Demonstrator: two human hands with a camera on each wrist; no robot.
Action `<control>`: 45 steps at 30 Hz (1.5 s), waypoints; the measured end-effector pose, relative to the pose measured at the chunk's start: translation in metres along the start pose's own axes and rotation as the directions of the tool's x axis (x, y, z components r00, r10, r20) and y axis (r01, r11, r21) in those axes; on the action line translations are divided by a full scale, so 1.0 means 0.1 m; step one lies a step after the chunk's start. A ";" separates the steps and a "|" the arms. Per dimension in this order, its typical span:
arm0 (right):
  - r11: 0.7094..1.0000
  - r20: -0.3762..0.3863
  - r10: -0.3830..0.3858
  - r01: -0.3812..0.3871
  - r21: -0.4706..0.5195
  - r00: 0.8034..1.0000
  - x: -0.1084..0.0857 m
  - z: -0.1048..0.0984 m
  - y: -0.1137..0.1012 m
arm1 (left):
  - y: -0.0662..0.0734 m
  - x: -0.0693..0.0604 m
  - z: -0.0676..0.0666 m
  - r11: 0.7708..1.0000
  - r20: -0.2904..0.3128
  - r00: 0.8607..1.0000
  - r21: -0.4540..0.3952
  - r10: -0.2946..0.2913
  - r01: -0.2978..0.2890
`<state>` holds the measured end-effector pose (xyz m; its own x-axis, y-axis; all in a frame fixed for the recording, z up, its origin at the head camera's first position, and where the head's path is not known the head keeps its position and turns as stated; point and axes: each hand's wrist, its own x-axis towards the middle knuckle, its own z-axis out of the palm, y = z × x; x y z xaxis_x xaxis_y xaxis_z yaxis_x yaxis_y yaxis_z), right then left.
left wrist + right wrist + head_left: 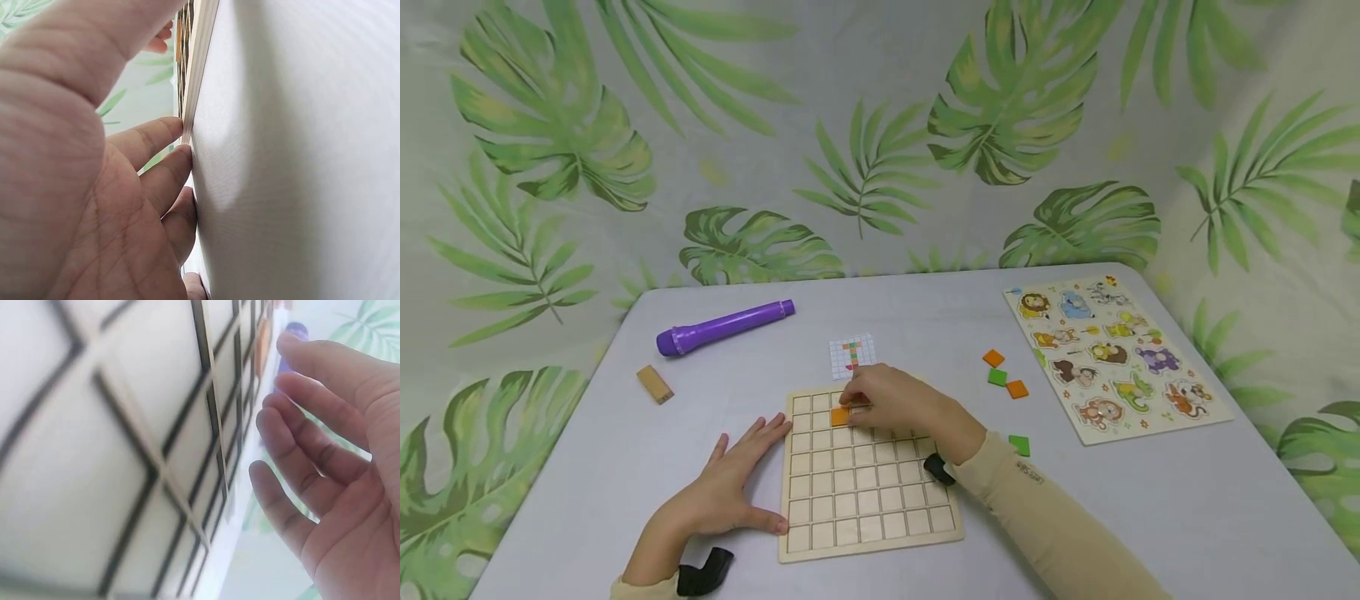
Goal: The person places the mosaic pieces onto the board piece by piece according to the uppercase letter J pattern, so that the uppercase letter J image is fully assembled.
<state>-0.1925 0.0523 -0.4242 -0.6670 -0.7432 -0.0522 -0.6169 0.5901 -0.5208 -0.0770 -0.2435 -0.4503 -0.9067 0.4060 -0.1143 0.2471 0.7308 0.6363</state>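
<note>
Fingers (281, 428) of the right hand (901, 402) are loosely bent above the grid board (856, 503), and no tile is seen between their tips. Just below them lies one orange tile (839, 417), on the upper part of this board; whether a fingertip touches it, I cannot tell. Such a tile is probably light, stiff and rather smooth, not easily broken; because it looks thin, it is best taken by two opposite edges, between thumb and finger. The left hand (722, 492) is spread out, touching the left edge of the board, which looks flat, rigid and light enough to slide. Beyond its far edge is one pattern card (841, 357), likely of paper. To the right I count two loose orange tiles (1017, 389) and two green tiles (997, 377). Farther from the hands are one animal puzzle board (1093, 435), one wooden block (655, 384) and one purple microphone (730, 326).
</note>
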 end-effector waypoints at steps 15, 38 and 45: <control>0.984 -0.110 0.177 -0.174 0.033 0.978 -0.74 -0.46 0.56 | -0.03 0.01 0.01 1.000 0.019 1.000 -0.011 0.000 0.000; 0.941 -0.183 0.336 -0.339 0.010 0.924 -1.35 -0.66 1.24 | 0.00 0.03 -0.02 0.999 0.026 1.000 -0.039 -0.001 0.002; 0.947 -0.182 0.316 -0.321 -0.001 0.931 -1.33 -0.63 1.26 | 0.00 0.04 -0.01 0.999 0.032 0.999 -0.043 -0.014 0.016</control>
<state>-0.2081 0.2460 -0.4290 -0.8919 -0.4485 -0.0578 -0.3703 0.7977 -0.4760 -0.0815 -0.2428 -0.4500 -0.8985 0.4132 -0.1480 0.2178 0.7125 0.6670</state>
